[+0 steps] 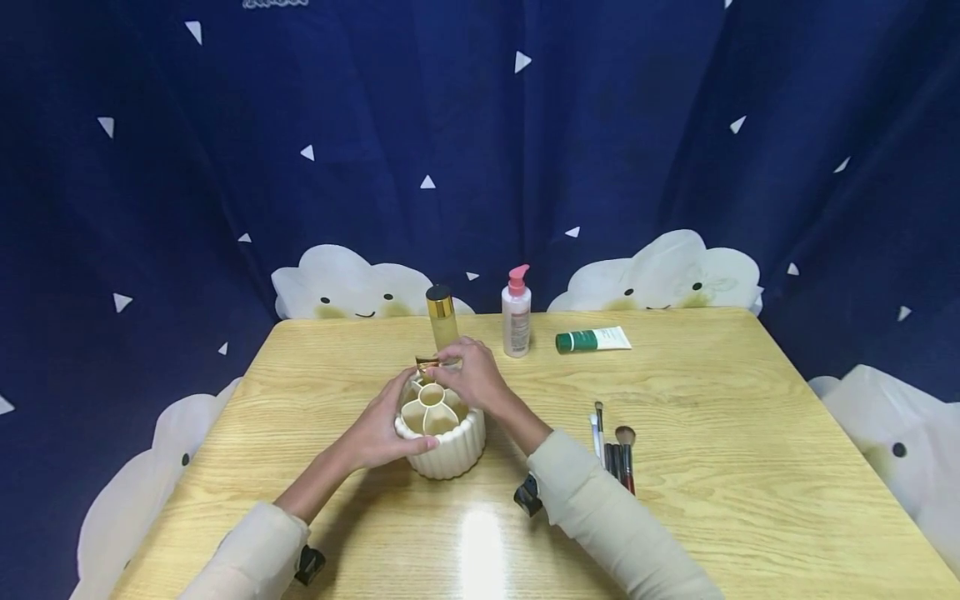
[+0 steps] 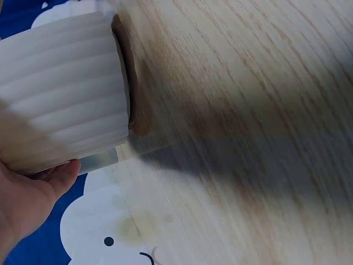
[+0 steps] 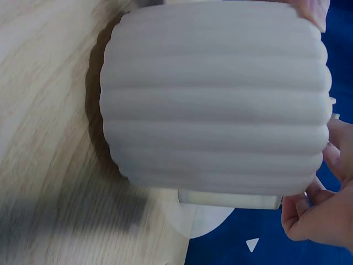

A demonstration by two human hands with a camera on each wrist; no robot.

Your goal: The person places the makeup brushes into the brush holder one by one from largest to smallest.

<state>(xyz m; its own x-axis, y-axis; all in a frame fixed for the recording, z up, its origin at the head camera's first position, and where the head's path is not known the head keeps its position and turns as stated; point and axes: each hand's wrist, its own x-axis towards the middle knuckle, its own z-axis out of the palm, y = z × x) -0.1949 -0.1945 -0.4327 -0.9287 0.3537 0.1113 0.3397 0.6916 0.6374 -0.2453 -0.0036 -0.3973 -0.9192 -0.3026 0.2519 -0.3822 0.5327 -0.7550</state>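
Note:
A cream, ribbed round organizer [image 1: 452, 457] with several compartments stands on the table. My left hand [image 1: 377, 430] holds it at its left side, thumb along the near rim and fingers round the far side. At the far rim my right hand [image 1: 474, 379] pinches a small shiny gold-brown piece [image 1: 426, 363], whose lower part sits down in a compartment; its kind does not show. In the right wrist view the organizer's wall [image 3: 215, 105] hides that piece, and the right fingers [image 3: 300, 212] curl near the rim. The left wrist view shows the left hand [image 2: 27, 201] under the ribbed wall.
Just behind the organizer stands a bottle [image 1: 444, 327] with a gold and black cap. A pink pump bottle [image 1: 517, 321] and a green-and-white tube [image 1: 594, 339] are to its right. Several makeup brushes [image 1: 626, 454] lie beyond the right forearm. A blue curtain [image 1: 480, 150] hangs behind the table.

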